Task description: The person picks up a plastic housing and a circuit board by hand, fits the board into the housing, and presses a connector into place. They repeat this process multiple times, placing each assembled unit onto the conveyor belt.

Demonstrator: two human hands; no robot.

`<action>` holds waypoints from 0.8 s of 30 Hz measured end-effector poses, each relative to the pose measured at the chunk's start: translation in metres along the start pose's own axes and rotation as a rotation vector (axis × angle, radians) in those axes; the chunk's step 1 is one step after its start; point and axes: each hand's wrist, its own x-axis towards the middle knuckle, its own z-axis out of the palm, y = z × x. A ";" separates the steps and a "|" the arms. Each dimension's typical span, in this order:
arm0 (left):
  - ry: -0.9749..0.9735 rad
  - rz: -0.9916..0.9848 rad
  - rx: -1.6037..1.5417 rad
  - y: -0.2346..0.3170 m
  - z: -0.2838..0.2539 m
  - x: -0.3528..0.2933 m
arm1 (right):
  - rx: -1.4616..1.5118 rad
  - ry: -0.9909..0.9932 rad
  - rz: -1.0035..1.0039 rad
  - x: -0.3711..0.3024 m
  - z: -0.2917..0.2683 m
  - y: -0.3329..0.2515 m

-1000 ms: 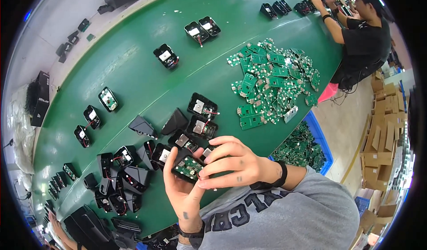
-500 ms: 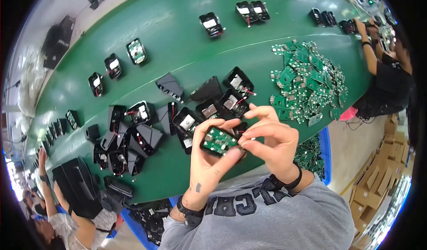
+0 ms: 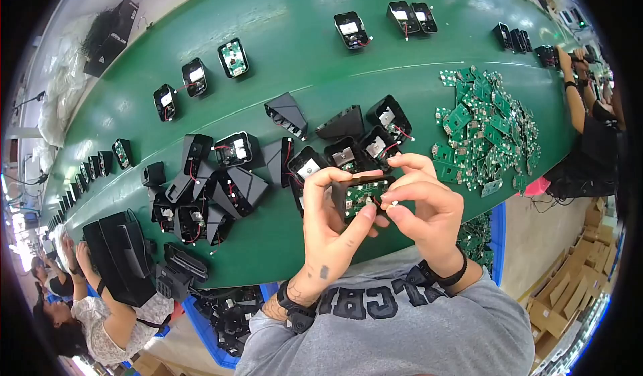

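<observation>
My left hand is wrapped round a small black plastic housing, its thumb pressing at the board's lower edge. Inside the housing's open face sits a green circuit board with small silver and white parts. Close to its right side, my right hand pinches a small white plug between thumb and forefinger; a bit of red wire shows beside it. Just beyond my hands are several open black housings with silver or white blocks and red wires inside.
A heap of loose green circuit boards lies on the green table at right. More black housings are piled at left, near a black bag. Blue bins stand below the near edge. Co-workers sit at both sides.
My head view has shifted, so the table's things appear farther right. The housing has tilted in my left hand. My right fingers have turned, showing the white plug more openly.
</observation>
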 end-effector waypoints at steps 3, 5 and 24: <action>0.026 0.035 -0.150 0.000 0.002 0.000 | 0.025 0.021 0.035 0.000 0.003 0.002; -0.005 0.028 -0.172 -0.002 -0.002 -0.002 | 0.014 0.017 0.048 0.000 0.003 0.002; 0.056 0.353 0.568 -0.009 -0.008 -0.006 | -0.760 -0.345 -0.150 0.016 -0.006 -0.031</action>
